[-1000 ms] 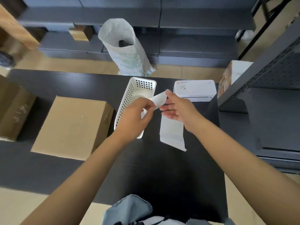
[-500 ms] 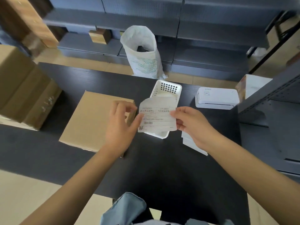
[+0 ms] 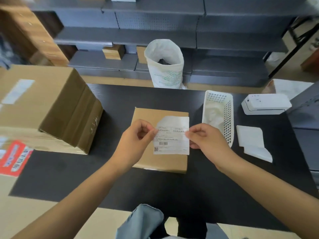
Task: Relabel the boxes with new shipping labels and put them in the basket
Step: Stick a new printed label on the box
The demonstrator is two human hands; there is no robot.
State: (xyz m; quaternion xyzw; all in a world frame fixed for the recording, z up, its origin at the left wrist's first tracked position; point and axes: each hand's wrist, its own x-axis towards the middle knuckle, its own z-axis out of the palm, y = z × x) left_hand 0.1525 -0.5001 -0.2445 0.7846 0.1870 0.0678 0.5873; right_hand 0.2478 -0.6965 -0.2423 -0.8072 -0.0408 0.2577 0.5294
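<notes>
From the head camera, both hands hold a printed shipping label stretched over a flat cardboard box that lies in the middle of the black worktop. The left hand pinches the label's left edge between thumb and curled fingers; the right hand pinches the right edge in the same way. Whether the label already touches the cardboard I cannot tell. Its upper left corner looks torn or curled.

To stick it well, I judge it best to keep the sheet taut and square with the box edges, lay one edge down first, then smooth across so that no bubble or crease forms over the barcode. The label sits toward the box's right side, so its right edge should stay inside the box's right rim.

As for room, the white basket stands just right of the box, near the right hand, with something pale already in it. Farther right lie a stack of blank labels and a white printer. A large carton crowds the left side, well apart from the box. The worktop in front of the box is open, up to its near edge.
</notes>
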